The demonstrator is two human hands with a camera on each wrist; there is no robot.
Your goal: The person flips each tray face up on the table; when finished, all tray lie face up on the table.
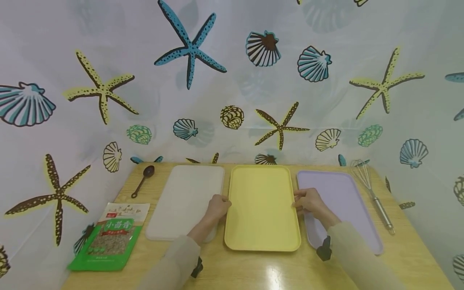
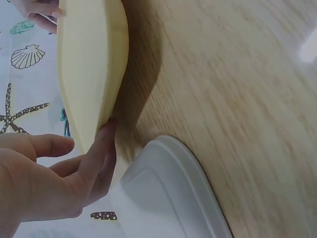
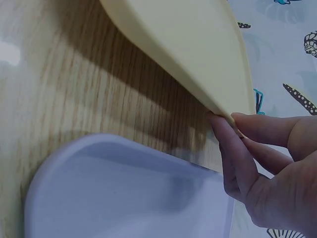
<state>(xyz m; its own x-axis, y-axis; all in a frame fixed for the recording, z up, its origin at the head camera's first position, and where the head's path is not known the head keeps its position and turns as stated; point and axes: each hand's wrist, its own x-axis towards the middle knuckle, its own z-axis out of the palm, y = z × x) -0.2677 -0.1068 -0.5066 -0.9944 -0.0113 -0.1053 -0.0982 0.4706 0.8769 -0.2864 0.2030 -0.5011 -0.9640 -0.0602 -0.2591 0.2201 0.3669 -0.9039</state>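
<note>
A yellow tray (image 1: pixel 262 209) lies between two others in the head view; the wrist views show a gap and a shadow between its rim and the table. My left hand (image 1: pixel 218 206) holds its left edge, the fingers (image 2: pixel 101 148) under the rim and the thumb beside it. At the opposite edge, my right hand (image 1: pixel 308 201) pinches the rim between thumb and fingers (image 3: pixel 237 153). The white tray (image 1: pixel 188 201) is on the left, partly behind my left hand. To the right is a purple tray (image 1: pixel 337 197), partly covered by my right forearm.
On the left are a dark spoon (image 1: pixel 144 179) and a green-and-white seed packet (image 1: pixel 112 237). A wire whisk (image 1: pixel 373 195) lies along the right side. Behind the wooden table (image 1: pixel 253 268) hangs a curtain (image 1: pixel 232 88) printed with shells and starfish.
</note>
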